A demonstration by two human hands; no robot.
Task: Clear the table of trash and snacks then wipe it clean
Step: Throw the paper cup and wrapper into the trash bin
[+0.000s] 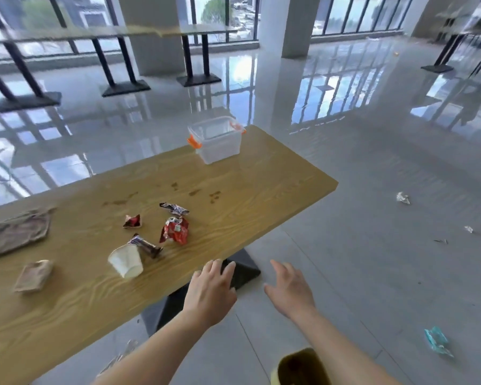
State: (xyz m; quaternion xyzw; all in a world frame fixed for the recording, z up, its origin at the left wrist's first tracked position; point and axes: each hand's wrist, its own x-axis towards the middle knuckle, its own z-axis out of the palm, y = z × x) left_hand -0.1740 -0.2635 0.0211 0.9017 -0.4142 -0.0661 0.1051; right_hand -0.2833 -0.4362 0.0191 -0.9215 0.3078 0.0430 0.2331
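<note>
Wrappers (175, 230) and cup (126, 260) on table (250, 207)

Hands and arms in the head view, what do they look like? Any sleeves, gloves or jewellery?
The left hand and the right hand are both bare, with no gloves. No rings show on the fingers, and there is no watch or bracelet at either wrist. Both forearms are uncovered down to the bottom edge of the picture, and no sleeve shows anywhere.
</note>
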